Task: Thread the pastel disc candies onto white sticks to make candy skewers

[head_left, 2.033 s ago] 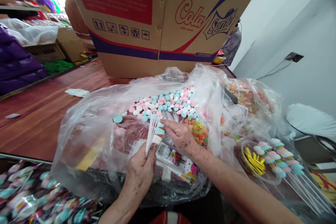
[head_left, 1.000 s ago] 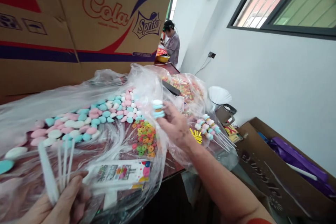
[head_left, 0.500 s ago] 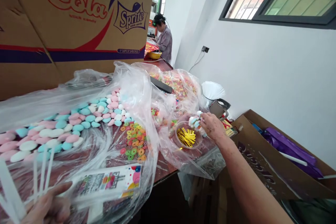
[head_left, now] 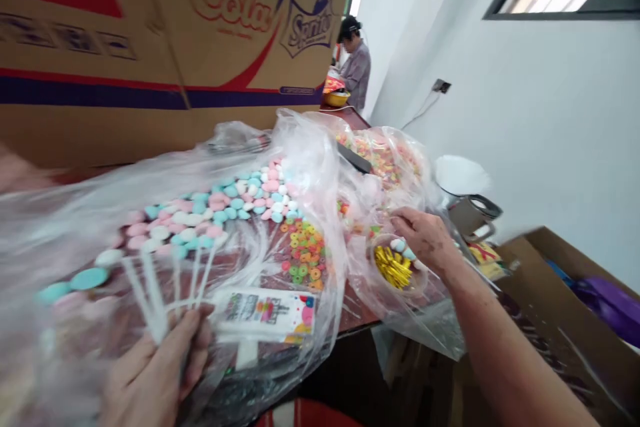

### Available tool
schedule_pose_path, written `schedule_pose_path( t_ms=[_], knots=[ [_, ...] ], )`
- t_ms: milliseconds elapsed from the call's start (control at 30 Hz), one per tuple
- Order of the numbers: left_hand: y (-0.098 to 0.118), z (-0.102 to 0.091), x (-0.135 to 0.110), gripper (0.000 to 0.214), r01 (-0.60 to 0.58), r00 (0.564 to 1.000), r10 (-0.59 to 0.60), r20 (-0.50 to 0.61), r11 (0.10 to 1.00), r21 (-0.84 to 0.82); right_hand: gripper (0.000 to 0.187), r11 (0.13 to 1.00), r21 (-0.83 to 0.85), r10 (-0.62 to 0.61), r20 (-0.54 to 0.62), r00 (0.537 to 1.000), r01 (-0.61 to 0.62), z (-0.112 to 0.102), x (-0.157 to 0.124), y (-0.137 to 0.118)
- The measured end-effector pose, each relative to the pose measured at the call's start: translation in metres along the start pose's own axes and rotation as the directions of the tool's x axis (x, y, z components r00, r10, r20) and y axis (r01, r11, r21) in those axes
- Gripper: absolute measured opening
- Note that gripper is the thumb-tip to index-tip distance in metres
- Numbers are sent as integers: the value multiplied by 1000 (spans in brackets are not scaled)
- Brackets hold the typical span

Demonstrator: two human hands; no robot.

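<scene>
My left hand point(head_left: 160, 363), at the lower left, is closed round several thin white sticks point(head_left: 176, 277) that fan upward. A printed colourful card point(head_left: 273, 313) lies just right of that hand, under clear plastic. My right hand point(head_left: 425, 237) is over the far rim of a clear round tub point(head_left: 417, 287), its fingers stretched to the left and apart. Inside the tub are gold twist ties point(head_left: 393, 268) and a small cluster of white and pale blue candies point(head_left: 403, 248), just below the hand. The right thumb is mostly hidden.
Pink, blue and white oval candies point(head_left: 220, 203) and small ring candies point(head_left: 305, 253) lie on plastic sheeting. A large carton point(head_left: 240, 60) stands behind. At right are a grey jug point(head_left: 473, 217) and an open box point(head_left: 530, 293). A co-worker point(head_left: 356, 70) stands farther back.
The view has swung left. My right hand has let go of the white and blue candy cluster, which now lies in the tub. My left hand still grips the sticks.
</scene>
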State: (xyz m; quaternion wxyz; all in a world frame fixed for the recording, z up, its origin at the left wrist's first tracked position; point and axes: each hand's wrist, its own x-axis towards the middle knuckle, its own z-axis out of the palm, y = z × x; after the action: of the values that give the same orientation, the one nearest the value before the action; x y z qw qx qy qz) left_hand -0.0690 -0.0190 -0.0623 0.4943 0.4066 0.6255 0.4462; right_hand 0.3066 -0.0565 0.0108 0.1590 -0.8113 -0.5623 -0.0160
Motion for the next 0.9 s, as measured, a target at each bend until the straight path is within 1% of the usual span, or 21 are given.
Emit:
schedule_pose_path(
  t_ms=[33,100,167,267,367,433,467,500,567,667,700,767,833,900],
  knots=[
    [0,-1,-1,48,6,998,-5,57,1000,-25,29,997,69,-43,7,999,43,1,2,-12],
    [-2,-3,-1,39,-9,998,10,59,1000,-21,28,972,193,-145,53,988,132,5,8,-39],
    [-5,-5,-1,35,-35,996,32,86,999,31,25,936,278,-257,115,959,218,11,15,-70],
    [-9,-8,-2,34,-40,991,36,129,999,26,24,888,310,-407,190,894,338,25,28,-115],
    [-11,-9,-2,35,-19,990,20,136,1000,-12,25,861,245,-498,225,837,446,47,45,-147],
    [-11,-10,-2,35,1,990,1,142,1000,-14,25,861,131,-509,254,823,492,63,54,-159],
    [-10,-10,-2,35,10,990,-8,144,1000,-14,26,865,59,-494,268,827,498,72,57,-163],
    [-9,-10,-3,36,15,989,-13,144,1000,-12,28,871,-13,-470,275,839,492,79,58,-166],
    [-8,-10,-4,36,7,989,-8,150,1000,7,33,872,-105,-445,239,863,478,94,57,-172],
    [-7,-10,-6,36,-15,987,11,158,1000,26,40,860,-91,-486,156,860,503,112,50,-185],
    [-7,-9,-7,35,-16,989,15,146,1000,11,40,855,-81,-497,150,855,512,116,47,-191],
    [-8,-8,-7,33,-14,993,17,114,1000,-26,39,851,-79,-499,184,847,519,121,43,-205],
    [-7,-8,-7,33,-8,994,12,113,999,-35,36,832,-64,-524,232,819,551,121,42,-218],
    [-6,-9,-7,33,-2,988,4,156,1000,-19,33,796,-20,-584,238,776,605,119,45,-230]
  ],
)
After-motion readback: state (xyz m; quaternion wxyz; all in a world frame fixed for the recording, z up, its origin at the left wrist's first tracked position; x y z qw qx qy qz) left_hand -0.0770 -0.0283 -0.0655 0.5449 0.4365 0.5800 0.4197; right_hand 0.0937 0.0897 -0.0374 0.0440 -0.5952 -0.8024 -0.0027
